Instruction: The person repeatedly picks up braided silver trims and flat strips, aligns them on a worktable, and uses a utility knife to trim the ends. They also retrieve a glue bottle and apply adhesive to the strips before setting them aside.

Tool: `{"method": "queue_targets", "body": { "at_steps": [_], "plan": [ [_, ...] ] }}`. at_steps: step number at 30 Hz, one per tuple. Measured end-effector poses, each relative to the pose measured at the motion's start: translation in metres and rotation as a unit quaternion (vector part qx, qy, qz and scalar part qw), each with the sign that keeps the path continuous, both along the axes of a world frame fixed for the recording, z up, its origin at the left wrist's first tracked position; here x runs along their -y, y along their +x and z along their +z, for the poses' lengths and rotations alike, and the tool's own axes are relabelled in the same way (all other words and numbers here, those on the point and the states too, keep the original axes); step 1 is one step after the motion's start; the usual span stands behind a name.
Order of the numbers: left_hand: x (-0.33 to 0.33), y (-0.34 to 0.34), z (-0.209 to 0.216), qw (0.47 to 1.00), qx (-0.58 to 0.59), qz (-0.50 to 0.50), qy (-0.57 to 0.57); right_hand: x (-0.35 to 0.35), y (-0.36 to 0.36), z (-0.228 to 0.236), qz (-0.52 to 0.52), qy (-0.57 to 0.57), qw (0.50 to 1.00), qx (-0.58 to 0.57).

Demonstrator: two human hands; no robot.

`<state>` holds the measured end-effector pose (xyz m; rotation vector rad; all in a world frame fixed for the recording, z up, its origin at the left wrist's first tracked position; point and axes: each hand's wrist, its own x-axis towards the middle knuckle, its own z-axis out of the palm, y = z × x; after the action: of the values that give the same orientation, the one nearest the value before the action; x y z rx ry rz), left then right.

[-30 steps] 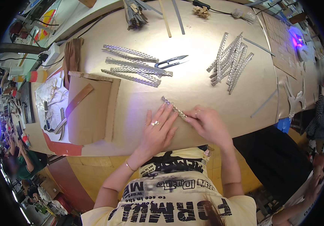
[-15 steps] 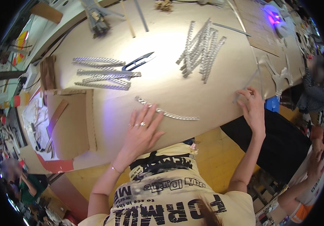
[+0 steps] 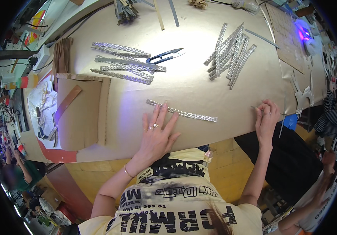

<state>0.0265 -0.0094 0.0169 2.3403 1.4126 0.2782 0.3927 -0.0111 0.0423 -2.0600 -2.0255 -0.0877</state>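
Note:
A silvery braided strip (image 3: 192, 114) lies slantwise on the brown paper-covered table. My left hand (image 3: 158, 129) rests flat across it, fingers spread, pressing near its left part. To the right, at the table's front edge, my right hand (image 3: 267, 117) has its fingers curled in a pinch around a thin grey strip (image 3: 281, 127); its far end droops beside the wrist and a short tip shows left of the fingers. Beyond my left hand, several braided strips (image 3: 123, 68) lie stacked, with dark thread snips (image 3: 164, 56) touching them. Another loose pile of braided strips (image 3: 231, 53) lies further right.
A folded brown cardboard piece (image 3: 80, 113) stands at the left, beside a white bundle (image 3: 43, 107). Grey strips (image 3: 126, 11) are bunched at the far edge. A black cloth (image 3: 282, 160) hangs at the right front. Other people are at both sides.
The view has shifted, so the table things appear further right and higher. My right hand has drawn its fingers in, and the grey strip now droops past its right side. My left hand stays on the braid.

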Motion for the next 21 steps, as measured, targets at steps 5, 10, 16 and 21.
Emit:
{"method": "queue_targets", "body": {
  "at_steps": [5,10,16,21],
  "plan": [
    [-0.007,0.004,0.02,0.966,0.256,0.032,-0.035,-0.013,-0.078,0.023,0.148,0.043,0.962,-0.225],
    [-0.021,0.002,0.049,0.827,0.516,0.076,-0.209,-0.015,-0.16,0.055,0.06,-0.246,0.727,-0.638],
    [-0.027,-0.01,0.055,0.786,0.553,0.081,-0.263,-0.024,-0.18,0.063,0.022,-0.367,0.53,-0.764],
    [-0.025,-0.008,0.046,0.773,0.545,0.159,-0.284,-0.017,-0.195,0.055,0.021,-0.299,0.635,-0.712]
  ]
}}
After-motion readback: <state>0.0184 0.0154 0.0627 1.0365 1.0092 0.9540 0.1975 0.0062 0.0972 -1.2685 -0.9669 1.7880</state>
